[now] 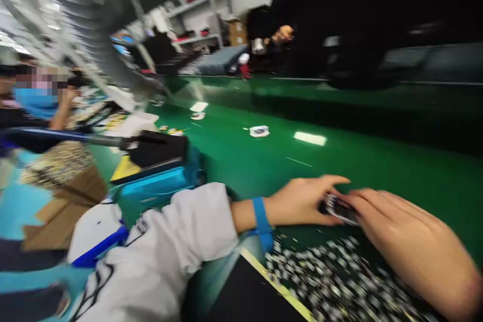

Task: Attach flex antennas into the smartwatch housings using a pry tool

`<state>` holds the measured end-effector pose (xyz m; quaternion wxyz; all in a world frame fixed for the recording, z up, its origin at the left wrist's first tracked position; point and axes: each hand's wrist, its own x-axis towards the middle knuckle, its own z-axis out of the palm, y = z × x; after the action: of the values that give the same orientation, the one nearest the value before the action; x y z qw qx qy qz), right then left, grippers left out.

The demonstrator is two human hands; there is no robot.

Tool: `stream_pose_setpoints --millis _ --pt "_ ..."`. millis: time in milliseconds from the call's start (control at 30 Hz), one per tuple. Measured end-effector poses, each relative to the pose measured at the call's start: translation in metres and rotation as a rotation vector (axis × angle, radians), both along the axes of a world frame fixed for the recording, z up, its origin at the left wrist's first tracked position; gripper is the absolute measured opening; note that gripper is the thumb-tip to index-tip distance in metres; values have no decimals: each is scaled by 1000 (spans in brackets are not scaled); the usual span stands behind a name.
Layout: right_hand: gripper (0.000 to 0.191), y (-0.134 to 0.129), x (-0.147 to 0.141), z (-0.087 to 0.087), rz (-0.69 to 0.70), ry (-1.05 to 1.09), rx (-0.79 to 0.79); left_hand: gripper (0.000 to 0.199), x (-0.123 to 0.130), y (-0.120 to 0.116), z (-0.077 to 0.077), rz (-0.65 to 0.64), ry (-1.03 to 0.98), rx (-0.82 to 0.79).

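Note:
My left hand (302,202), with a blue band (260,214) around its wrist, is closed on a small dark piece with a shiny silvery edge (341,210). Blur hides exactly what kind of piece it is. From the other side, my right hand (405,224) has its fingers pressed together on the same piece, covering part of it. Just below both hands, a heap of small white and dark parts (328,276) is spread on the green surface. Beside the heap lies a black board with a yellow edge (260,292).
A turquoise box with a black pad on top (158,178) stands left on the green table (234,156). Nearby are a white and blue container (96,234) and torn cardboard (70,206). A ribbed duct (86,15) hangs overhead. Another person (35,100) sits at far left.

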<state>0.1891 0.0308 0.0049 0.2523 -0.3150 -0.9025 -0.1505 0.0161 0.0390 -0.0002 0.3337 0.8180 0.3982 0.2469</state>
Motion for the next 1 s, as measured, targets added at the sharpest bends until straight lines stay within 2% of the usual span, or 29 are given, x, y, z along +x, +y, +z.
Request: stream_pose_setpoints --millis 33,133,300,500,833,1000 --pt "24 -3 1 3 -38 -87 9 67 -2 2 -2 -1 -46 1" --pt "15 1 -3 4 -80 -77 -68 61 -5 3 -2 24 -153 -33" --pt "3 10 -2 -4 -63 209 -346 61 -2 -1 4 70 -217 -158" --pt "5 11 -2 -9 -44 419 -546 60 -2 3 3 69 -247 -225" --pt "5 11 -2 -8 -30 436 -526 58 -2 2 4 49 -244 -229" --pt "11 8 4 -6 -34 261 -533 59 -3 2 4 31 -242 -216"
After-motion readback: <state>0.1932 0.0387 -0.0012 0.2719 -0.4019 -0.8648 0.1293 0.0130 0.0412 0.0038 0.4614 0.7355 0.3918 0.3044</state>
